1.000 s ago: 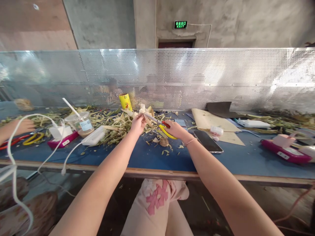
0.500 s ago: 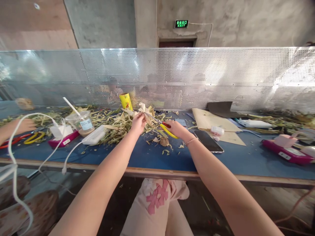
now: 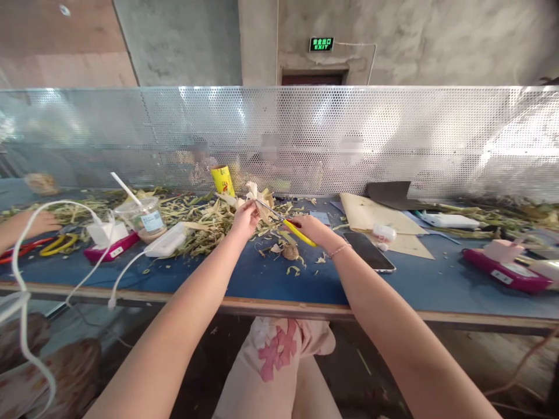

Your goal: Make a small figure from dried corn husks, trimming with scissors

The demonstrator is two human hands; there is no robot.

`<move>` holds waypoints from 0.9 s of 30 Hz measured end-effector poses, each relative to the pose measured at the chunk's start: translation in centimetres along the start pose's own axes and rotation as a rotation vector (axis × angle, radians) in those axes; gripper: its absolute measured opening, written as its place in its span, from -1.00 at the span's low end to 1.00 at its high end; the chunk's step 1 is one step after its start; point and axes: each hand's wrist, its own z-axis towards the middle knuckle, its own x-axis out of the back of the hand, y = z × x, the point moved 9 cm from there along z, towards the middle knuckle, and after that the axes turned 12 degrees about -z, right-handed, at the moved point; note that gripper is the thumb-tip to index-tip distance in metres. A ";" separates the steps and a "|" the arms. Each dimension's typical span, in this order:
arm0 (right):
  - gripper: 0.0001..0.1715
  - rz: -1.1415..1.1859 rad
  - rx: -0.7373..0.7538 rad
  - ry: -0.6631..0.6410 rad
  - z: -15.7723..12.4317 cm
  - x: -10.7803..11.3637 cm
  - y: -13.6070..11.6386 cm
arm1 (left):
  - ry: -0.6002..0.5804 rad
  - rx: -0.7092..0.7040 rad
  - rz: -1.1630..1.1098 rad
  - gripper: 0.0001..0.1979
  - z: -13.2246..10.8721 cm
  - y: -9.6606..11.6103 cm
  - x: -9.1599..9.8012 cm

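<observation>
My left hand (image 3: 244, 220) is closed on a bunch of pale dried husk leaves (image 3: 257, 195), held up over the blue table (image 3: 262, 279). My right hand (image 3: 311, 228) grips scissors (image 3: 293, 227) with yellow and red handles, and their blades reach into the husk bunch just right of my left hand. A small brown round lump (image 3: 290, 252) and loose husk scraps lie on the table below both hands.
A heap of green and tan husks (image 3: 198, 218) spreads left. A plastic cup with straw (image 3: 144, 218), white charger and cable (image 3: 166, 244), yellow can (image 3: 222, 180), phone (image 3: 369, 251), cardboard (image 3: 371, 214) and pink devices (image 3: 506, 273) surround me. Another person's hand (image 3: 37, 224) is far left. A perforated metal screen (image 3: 393, 139) backs the table.
The scissors and my right hand shifted slightly toward the husk bunch; the blades closed a little. My left hand keeps its hold in place.
</observation>
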 end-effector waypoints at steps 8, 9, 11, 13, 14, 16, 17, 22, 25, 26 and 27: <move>-0.47 0.009 0.049 -0.015 0.0 -0.3 -0.8 | 0.008 -0.015 0.010 -0.88 0.3 -0.1 0.3; -0.46 0.005 0.045 -0.020 -0.1 -0.4 -0.8 | 0.009 -0.017 0.014 -0.88 0.3 -0.1 0.3; -0.45 -0.005 0.034 -0.028 -0.2 -0.7 -0.8 | 0.010 -0.020 0.018 -0.88 0.3 -0.1 0.3; -0.43 -0.008 0.033 -0.030 -0.2 -0.9 -0.8 | 0.008 -0.016 0.014 -0.88 0.3 -0.2 0.3; -0.43 -0.008 0.036 -0.031 -0.2 -1.0 -0.7 | 0.004 -0.012 0.011 -0.88 0.3 -0.3 0.2; -0.45 -0.008 0.041 -0.030 -0.3 -1.1 -0.8 | -0.004 -0.002 0.005 -0.88 0.3 -0.4 0.1; -0.46 -0.009 0.040 -0.030 -0.3 -1.0 -0.8 | -0.006 0.001 0.000 -0.88 0.3 -0.4 0.1; -0.52 -0.031 0.036 -0.029 -0.3 -0.5 -1.3 | -0.005 0.008 -0.022 -0.88 0.4 -0.4 0.2; -0.56 -0.057 0.014 -0.028 -0.3 -0.2 -1.3 | -0.003 0.012 -0.033 -0.88 0.4 -0.4 0.2; -0.56 -0.067 0.009 -0.028 -0.3 -0.1 -1.3 | -0.004 0.014 -0.036 -0.88 0.4 -0.4 0.2; -0.54 -0.076 0.007 -0.028 -0.3 0.0 -1.2 | -0.005 0.017 -0.040 -0.88 0.4 -0.4 0.1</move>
